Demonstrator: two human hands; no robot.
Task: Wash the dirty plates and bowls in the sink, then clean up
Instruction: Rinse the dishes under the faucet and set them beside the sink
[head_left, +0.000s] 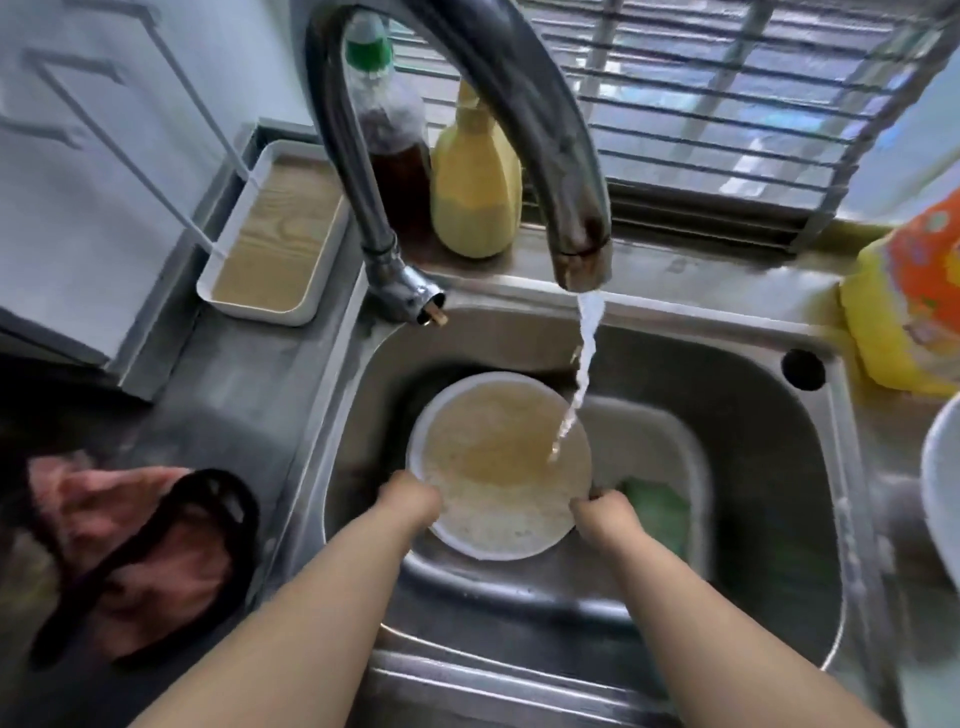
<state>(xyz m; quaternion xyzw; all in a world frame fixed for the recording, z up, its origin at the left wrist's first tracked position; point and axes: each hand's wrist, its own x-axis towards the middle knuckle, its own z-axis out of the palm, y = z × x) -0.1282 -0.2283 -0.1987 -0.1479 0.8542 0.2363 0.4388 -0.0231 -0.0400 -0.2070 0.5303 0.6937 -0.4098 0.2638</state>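
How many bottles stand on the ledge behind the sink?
2: a dark bottle with a green cap behind the tap, and a yellow bottle just right of it. The tap may hide more.

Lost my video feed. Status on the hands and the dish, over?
Left hand and right hand each grip the plate rim, over the sink. Faucet water running onto it. Green sponge beside right hand, not in the way.
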